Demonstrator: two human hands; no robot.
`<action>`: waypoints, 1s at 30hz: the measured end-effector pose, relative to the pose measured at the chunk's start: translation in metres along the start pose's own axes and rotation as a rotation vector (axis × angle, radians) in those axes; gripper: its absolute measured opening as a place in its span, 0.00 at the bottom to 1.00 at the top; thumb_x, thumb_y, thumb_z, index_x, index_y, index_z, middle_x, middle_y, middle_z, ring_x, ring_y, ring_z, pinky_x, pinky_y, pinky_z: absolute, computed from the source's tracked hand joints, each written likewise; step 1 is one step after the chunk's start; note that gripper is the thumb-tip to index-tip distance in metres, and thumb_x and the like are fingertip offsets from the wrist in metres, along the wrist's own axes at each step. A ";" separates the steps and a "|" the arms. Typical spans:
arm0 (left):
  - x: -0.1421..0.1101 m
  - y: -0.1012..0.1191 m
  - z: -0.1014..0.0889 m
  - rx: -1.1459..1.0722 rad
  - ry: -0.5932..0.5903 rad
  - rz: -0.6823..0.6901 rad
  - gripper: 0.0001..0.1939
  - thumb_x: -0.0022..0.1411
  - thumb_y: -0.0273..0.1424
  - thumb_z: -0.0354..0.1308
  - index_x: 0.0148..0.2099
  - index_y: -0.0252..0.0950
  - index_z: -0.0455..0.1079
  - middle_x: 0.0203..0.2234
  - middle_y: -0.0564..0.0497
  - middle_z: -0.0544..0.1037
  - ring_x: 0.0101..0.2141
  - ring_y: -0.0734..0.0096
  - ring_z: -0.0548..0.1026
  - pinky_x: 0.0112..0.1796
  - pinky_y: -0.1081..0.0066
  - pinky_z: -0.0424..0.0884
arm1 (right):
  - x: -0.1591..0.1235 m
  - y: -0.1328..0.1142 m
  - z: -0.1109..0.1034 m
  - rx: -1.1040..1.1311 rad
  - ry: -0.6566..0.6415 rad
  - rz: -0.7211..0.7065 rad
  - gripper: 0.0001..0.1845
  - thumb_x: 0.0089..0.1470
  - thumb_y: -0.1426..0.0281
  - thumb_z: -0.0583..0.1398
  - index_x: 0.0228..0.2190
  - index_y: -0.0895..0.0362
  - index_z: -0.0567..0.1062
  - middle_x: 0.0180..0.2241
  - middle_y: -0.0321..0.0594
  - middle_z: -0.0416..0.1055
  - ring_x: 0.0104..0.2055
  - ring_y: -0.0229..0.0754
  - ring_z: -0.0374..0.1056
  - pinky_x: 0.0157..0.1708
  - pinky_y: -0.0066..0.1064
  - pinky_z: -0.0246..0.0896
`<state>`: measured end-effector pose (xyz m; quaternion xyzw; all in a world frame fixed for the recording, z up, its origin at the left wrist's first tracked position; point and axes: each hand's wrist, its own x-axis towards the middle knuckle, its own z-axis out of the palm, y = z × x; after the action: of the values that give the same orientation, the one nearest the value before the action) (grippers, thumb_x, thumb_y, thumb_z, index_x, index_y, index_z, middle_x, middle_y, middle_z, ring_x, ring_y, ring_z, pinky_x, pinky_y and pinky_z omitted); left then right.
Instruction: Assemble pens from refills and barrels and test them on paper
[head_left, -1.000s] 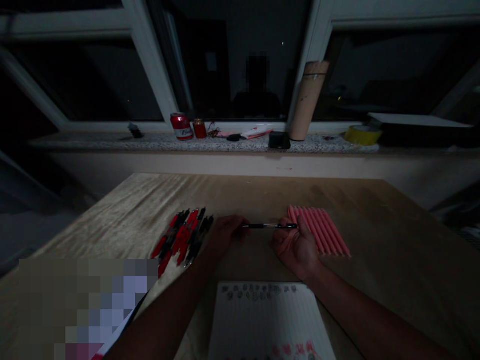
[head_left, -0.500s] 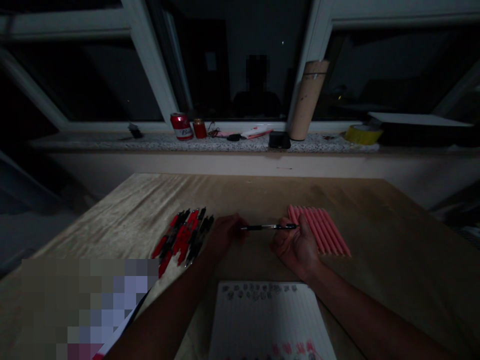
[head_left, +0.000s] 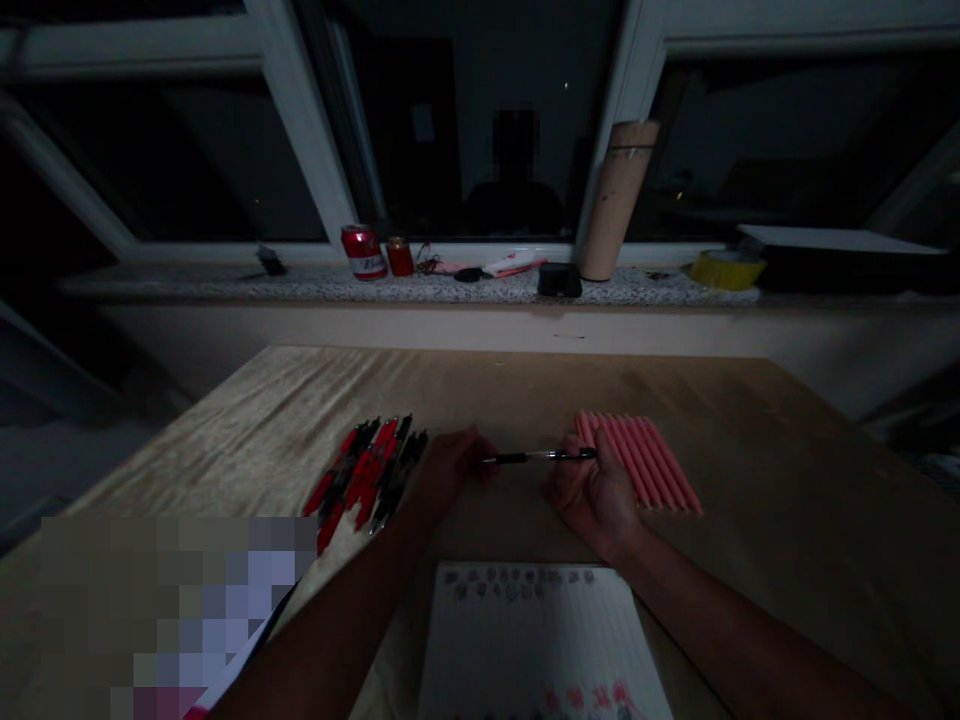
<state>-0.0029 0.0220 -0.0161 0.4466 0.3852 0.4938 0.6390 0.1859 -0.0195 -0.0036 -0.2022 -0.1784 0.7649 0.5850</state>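
Beyond the far edge of the table (head_left: pixel 495 388), a pale wall (head_left: pixel 420 328) meets a speckled sill (head_left: pixel 315 286) below dark windows (head_left: pixel 187 150); dim light falls brightest toward the left edge.

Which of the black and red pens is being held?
The black pen in the right hand, its other end at the left hand. The other pens lie bunched on the table, to the left.

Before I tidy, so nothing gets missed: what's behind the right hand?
Behind the right hand, which holds a pen, lies a row of pink sticks; their far ends and right side show. The hand hides parts of the leftmost ones and anything else behind it.
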 end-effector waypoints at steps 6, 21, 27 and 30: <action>0.001 -0.001 -0.001 0.004 0.047 -0.008 0.20 0.53 0.45 0.56 0.26 0.29 0.70 0.17 0.50 0.73 0.18 0.73 0.70 0.20 0.73 0.63 | -0.001 0.000 0.002 -0.030 0.005 0.001 0.24 0.52 0.46 0.52 0.25 0.54 0.67 0.13 0.32 0.66 0.16 0.37 0.63 0.20 0.28 0.59; -0.017 0.010 0.019 1.256 -0.153 0.341 0.10 0.56 0.33 0.53 0.38 0.35 0.71 0.29 0.50 0.75 0.30 0.71 0.71 0.33 0.73 0.63 | -0.001 0.004 0.004 -0.196 -0.050 0.023 0.30 0.51 0.41 0.47 0.24 0.55 0.67 0.12 0.37 0.67 0.15 0.42 0.63 0.16 0.29 0.54; -0.026 0.014 0.037 1.655 -0.178 0.243 0.12 0.60 0.34 0.48 0.40 0.34 0.68 0.31 0.46 0.75 0.32 0.64 0.74 0.33 0.70 0.64 | -0.004 0.009 0.012 -0.248 -0.097 0.051 0.26 0.48 0.43 0.54 0.24 0.54 0.65 0.13 0.35 0.67 0.16 0.41 0.64 0.16 0.27 0.52; -0.026 0.011 0.041 1.698 -0.163 0.185 0.13 0.62 0.34 0.45 0.40 0.34 0.69 0.30 0.45 0.76 0.31 0.63 0.75 0.31 0.69 0.66 | -0.004 0.013 0.011 -0.239 -0.111 0.066 0.24 0.48 0.46 0.56 0.23 0.53 0.63 0.11 0.32 0.65 0.15 0.39 0.61 0.16 0.26 0.52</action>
<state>0.0265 -0.0097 0.0080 0.8373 0.5393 0.0547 0.0711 0.1709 -0.0274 -0.0001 -0.2335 -0.2938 0.7669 0.5206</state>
